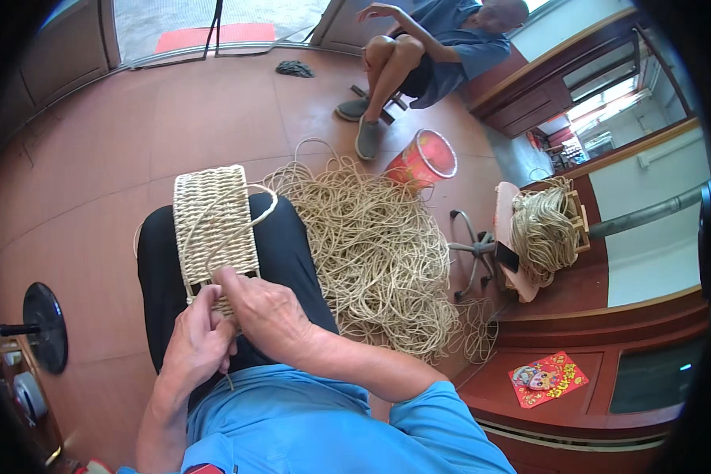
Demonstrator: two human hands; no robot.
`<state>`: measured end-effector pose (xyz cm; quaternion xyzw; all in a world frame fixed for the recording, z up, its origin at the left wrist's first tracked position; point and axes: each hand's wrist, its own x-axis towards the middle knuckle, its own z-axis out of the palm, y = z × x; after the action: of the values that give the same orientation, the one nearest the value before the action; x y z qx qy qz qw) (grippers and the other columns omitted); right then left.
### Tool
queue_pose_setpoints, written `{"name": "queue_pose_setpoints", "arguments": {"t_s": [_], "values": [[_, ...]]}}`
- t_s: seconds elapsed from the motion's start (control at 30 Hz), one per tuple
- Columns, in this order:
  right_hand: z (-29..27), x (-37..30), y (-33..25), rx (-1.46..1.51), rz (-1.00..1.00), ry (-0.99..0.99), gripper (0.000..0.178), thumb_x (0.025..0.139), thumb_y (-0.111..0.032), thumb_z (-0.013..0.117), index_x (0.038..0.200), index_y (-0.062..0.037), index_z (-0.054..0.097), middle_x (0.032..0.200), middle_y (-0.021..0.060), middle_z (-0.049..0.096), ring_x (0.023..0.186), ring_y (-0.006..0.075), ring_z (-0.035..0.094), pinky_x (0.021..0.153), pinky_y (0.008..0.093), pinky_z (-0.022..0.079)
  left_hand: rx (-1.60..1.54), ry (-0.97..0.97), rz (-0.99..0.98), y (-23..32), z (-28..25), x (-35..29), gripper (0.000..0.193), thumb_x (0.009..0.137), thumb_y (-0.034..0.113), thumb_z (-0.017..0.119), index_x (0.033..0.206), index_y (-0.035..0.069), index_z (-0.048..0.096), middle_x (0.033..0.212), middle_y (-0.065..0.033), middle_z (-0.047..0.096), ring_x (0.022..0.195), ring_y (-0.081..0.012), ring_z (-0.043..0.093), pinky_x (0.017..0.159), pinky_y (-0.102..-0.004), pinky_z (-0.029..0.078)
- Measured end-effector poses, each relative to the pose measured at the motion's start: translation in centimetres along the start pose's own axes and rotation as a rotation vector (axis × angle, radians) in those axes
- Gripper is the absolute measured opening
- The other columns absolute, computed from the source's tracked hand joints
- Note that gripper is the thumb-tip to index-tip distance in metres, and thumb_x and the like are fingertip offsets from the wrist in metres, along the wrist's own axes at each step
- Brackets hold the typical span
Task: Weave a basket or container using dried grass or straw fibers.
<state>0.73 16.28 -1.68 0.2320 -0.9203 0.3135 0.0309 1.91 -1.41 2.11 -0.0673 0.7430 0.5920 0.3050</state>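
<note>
A woven straw-coloured panel (217,209) lies lengthwise across my lap, over dark trousers (280,253). My left hand (197,336) is closed at its near end, the thumb and fingers gripping the edge of the weave. Close against it, my right hand (268,316) is curled with the thumb and fingertips pinched at the last rows. A pale cord (270,204) loops out to the right of the panel, crosses its face and runs down to my right fingers. The fingertips partly hide the spot being worked.
A big tangled heap of cord (371,261) spreads on the floor to my right, beside a red bucket (430,158). Beyond sits another person (442,55). More cord (543,233) hangs over a wheeled chair (507,225). A round black base (45,328) stands at left.
</note>
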Motion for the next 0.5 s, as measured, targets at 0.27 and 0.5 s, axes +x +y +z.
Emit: {"name": "queue_pose_setpoints", "arguments": {"t_s": [0.27, 0.5], "values": [[0.8, 0.6, -0.3, 0.101, 0.050, 0.105, 0.037, 0.098, -0.001, 0.072, 0.132, -0.0019, 0.056, 0.094, 0.0214, 0.075, 0.084, 0.0397, 0.079, 0.073, 0.0494, 0.064, 0.150, 0.046, 0.083, -0.8, 0.1, -0.5, 0.053, 0.102, 0.006, 0.060, 0.151, -0.013, 0.054, 0.075, -0.0166, 0.072, 0.058, -0.0252, 0.071, 0.056, -0.0420, 0.056], [1.6, -0.4, -0.1, 0.291, 0.254, 0.294, 0.021, 0.099, -0.001, 0.076, 0.112, -0.0015, 0.058, 0.092, 0.0140, 0.072, 0.084, 0.0273, 0.080, 0.069, 0.0395, 0.063, 0.430, 0.380, 0.414, -3.9, 1.3, -1.1, 0.048, 0.101, 0.004, 0.071, 0.148, 0.004, 0.064, 0.087, -0.0277, 0.073, 0.080, -0.0472, 0.075, 0.073, -0.0545, 0.057]]}}
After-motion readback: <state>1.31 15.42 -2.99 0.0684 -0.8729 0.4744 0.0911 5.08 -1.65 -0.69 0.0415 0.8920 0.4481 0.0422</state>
